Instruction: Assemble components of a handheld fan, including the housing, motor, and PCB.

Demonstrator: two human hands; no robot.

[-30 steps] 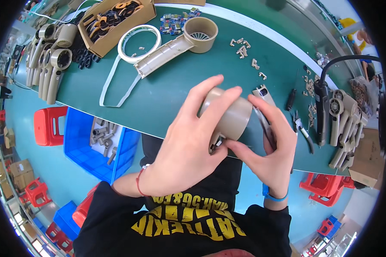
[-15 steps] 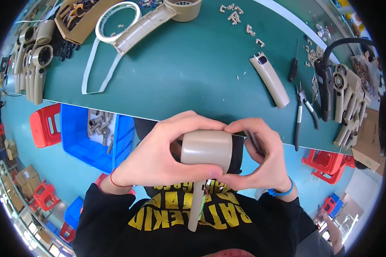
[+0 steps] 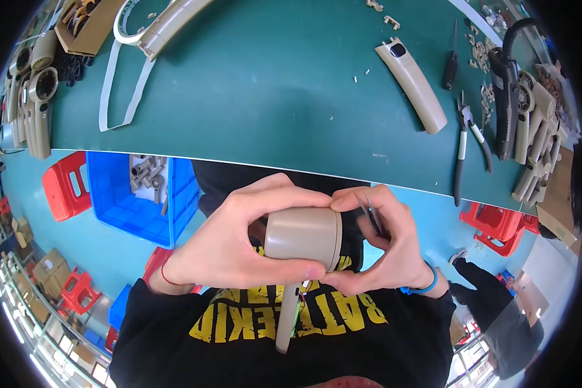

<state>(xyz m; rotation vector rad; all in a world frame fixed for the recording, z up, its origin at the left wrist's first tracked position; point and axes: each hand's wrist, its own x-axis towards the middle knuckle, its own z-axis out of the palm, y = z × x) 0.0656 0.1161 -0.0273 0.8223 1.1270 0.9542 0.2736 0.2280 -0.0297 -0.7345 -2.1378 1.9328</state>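
Left hand (image 3: 229, 242) curled round beige cylindrical plastic fan head (image 3: 297, 233), between both hands; its slim beige handle (image 3: 285, 320) points away from smooth green counter (image 3: 239, 97). Right hand (image 3: 401, 249) touches head's right rim (image 3: 336, 240), holding slim dark metal tweezers (image 3: 374, 221). On counter, nearer right hand: long curved beige plastic cover (image 3: 412, 85).

From your side of the green table (image 3: 258, 110), your head camera looks down close over your left hand (image 3: 223, 249) and right hand (image 3: 401, 240); its rim seems unclear.
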